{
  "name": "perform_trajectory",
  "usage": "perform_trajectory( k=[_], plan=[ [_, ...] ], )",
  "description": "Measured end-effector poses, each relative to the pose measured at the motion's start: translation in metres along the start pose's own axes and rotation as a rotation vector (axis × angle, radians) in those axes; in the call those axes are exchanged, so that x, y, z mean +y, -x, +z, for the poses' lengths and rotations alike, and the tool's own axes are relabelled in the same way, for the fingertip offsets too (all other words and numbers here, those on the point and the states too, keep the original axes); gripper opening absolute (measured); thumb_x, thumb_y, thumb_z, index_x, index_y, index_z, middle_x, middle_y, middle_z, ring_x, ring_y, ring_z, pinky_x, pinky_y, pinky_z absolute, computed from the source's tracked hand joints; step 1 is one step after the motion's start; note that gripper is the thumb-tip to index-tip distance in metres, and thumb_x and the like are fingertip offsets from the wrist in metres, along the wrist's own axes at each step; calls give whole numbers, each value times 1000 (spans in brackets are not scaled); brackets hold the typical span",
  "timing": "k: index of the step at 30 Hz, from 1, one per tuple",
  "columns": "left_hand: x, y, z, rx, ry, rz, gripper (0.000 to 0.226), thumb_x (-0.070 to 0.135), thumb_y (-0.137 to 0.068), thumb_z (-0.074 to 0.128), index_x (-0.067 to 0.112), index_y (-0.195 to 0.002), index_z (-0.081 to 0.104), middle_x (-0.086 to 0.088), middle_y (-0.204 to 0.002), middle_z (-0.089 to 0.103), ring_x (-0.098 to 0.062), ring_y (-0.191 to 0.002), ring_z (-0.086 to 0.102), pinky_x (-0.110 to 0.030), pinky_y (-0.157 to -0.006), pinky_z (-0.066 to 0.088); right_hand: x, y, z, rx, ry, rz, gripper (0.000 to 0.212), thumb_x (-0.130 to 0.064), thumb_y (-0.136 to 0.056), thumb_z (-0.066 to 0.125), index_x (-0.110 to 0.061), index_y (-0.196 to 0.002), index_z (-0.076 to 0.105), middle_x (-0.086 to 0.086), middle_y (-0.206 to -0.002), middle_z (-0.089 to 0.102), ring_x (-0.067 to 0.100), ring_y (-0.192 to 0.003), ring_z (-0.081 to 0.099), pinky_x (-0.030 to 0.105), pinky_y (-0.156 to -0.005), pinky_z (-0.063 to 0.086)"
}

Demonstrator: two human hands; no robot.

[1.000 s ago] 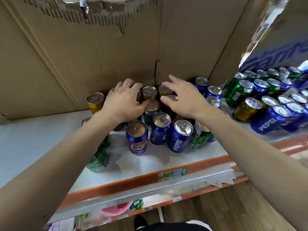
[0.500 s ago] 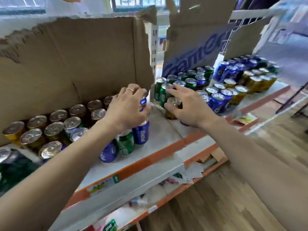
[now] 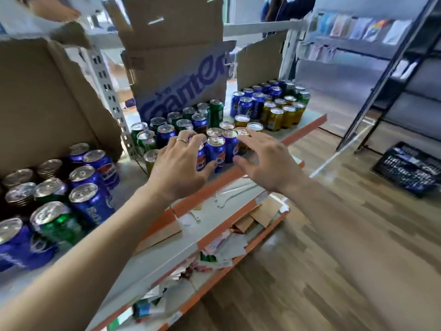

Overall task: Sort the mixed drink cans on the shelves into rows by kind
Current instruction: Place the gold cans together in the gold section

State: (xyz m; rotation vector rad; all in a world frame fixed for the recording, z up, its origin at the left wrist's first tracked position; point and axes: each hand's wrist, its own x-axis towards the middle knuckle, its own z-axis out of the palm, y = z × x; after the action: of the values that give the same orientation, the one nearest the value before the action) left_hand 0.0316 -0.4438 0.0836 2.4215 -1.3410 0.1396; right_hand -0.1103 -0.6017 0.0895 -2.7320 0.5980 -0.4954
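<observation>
1. Two bays of the shelf point(image 3: 307, 129) are in my view. In the left one, mixed cans point(image 3: 90, 201) in blue, green and gold stand upright in front of a cardboard wall point(image 3: 47, 96).
2. A slotted post point(image 3: 112, 103) divides the bays. Just right of it a gold can point(image 3: 150, 158) stands at the front, with green cans point(image 3: 143, 139) behind.
3. My left hand point(image 3: 181, 161) has its fingers point(image 3: 191, 137) curled over the top of a blue can point(image 3: 201, 162), thumb against its side. That can is upright at the shelf's front edge.
4. What the next move turns on: directly right of it stand two blue neighbours point(image 3: 216, 151), upright and close together. I judge the held can belongs on the left end of their row.
5. My right hand point(image 3: 265, 161) is spread wide and holds nothing. Its thumb is just beside the right-hand neighbour; I cannot tell whether it touches.
6. Gold-topped cans point(image 3: 241, 120) crowd close behind the row, so there is little room to push anything back.
7. Further right, well apart, a far group point(image 3: 274, 108) of blue and gold cans stands, and a black crate point(image 3: 405, 168) lies on the floor.
</observation>
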Motion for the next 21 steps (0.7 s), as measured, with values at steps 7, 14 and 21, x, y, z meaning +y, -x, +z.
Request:
perform_trajectory(
  k=[7, 14, 21],
  plan=[
    [32, -21, 19, -38, -7, 34, 74, 58, -90, 56, 21, -149, 32, -3, -153, 31, -27, -138, 34, -50, -112, 35, 45, 12, -15, 31, 6, 64, 65, -54, -89, 49, -23, -146, 45, 2, -157, 36, 21, -145, 32, 53, -115, 29],
    [35, -58, 35, -54, -16, 100, 71, 57, -91, 55, 22, -149, 34, -3, -153, 31, -27, -138, 34, -47, -111, 35, 64, -7, -6, 52, 11, 112, 60, -50, -93, 55, -23, -146, 45, 2, -158, 34, 21, -145, 31, 52, -117, 26],
    [20, -112, 43, -67, 31, 149, 67, 56, -90, 56, 20, -146, 41, -2, -150, 35, -27, -134, 38, -46, -107, 36, 72, -53, -6, 62, 46, 137, 59, -48, -95, 56, -25, -147, 43, 0, -158, 34, 18, -145, 30, 47, -118, 25]
  ],
)
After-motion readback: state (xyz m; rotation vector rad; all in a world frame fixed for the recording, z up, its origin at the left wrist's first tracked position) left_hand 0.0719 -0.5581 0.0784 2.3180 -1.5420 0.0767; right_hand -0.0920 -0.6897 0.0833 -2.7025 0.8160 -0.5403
